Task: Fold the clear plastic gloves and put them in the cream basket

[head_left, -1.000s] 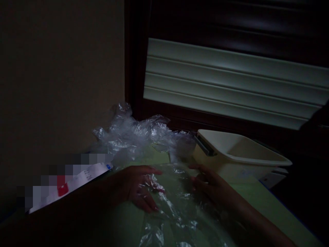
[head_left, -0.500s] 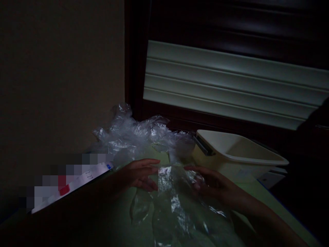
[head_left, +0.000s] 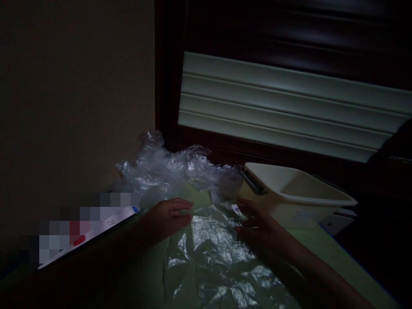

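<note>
A clear, shiny plastic bag (head_left: 222, 253) lies spread and wrinkled on the pale green tabletop (head_left: 325, 249), between my two hands. My left hand (head_left: 172, 216) is at the upper left edge of the plastic, palm down, fingers close together and pointing right; whether they pinch the film is too dark to tell. My right hand (head_left: 254, 221) is over the upper right part of the plastic, its fingers apart and nothing visible gripped between them. Behind both hands sits a heap of crumpled clear plastic (head_left: 174, 167).
A cream plastic bin (head_left: 299, 184) with a dark handle stands at the right back. A pale flat device (head_left: 337, 221) is partly behind it. A white flat item with red and blue marks (head_left: 96, 234) lies at left. Behind are a wall and a dark slatted panel.
The plastic between my hands has spread wider and flatter. My left hand has moved slightly left with its fingers closer together; my right hand's fingers have opened more.
</note>
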Demonstrator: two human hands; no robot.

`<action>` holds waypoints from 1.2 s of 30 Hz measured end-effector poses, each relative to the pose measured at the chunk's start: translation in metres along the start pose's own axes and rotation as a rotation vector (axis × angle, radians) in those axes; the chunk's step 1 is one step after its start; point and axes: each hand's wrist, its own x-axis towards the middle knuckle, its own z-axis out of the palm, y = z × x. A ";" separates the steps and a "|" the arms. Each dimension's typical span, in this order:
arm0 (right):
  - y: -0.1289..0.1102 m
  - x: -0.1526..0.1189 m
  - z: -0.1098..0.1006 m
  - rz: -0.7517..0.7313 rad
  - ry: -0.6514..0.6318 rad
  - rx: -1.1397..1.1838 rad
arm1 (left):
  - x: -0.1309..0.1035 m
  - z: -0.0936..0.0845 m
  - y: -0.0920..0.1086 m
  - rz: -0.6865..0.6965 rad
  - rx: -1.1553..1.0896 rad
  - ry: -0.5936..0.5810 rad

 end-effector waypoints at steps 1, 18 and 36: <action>0.001 0.000 0.001 -0.032 0.013 -0.090 | -0.002 0.000 0.000 0.039 0.057 0.016; -0.041 -0.021 0.023 -0.375 -0.279 -0.718 | -0.022 0.005 0.015 0.588 0.608 -0.204; -0.048 -0.022 0.015 -0.276 -0.297 -0.704 | -0.024 0.007 0.019 0.529 0.549 -0.244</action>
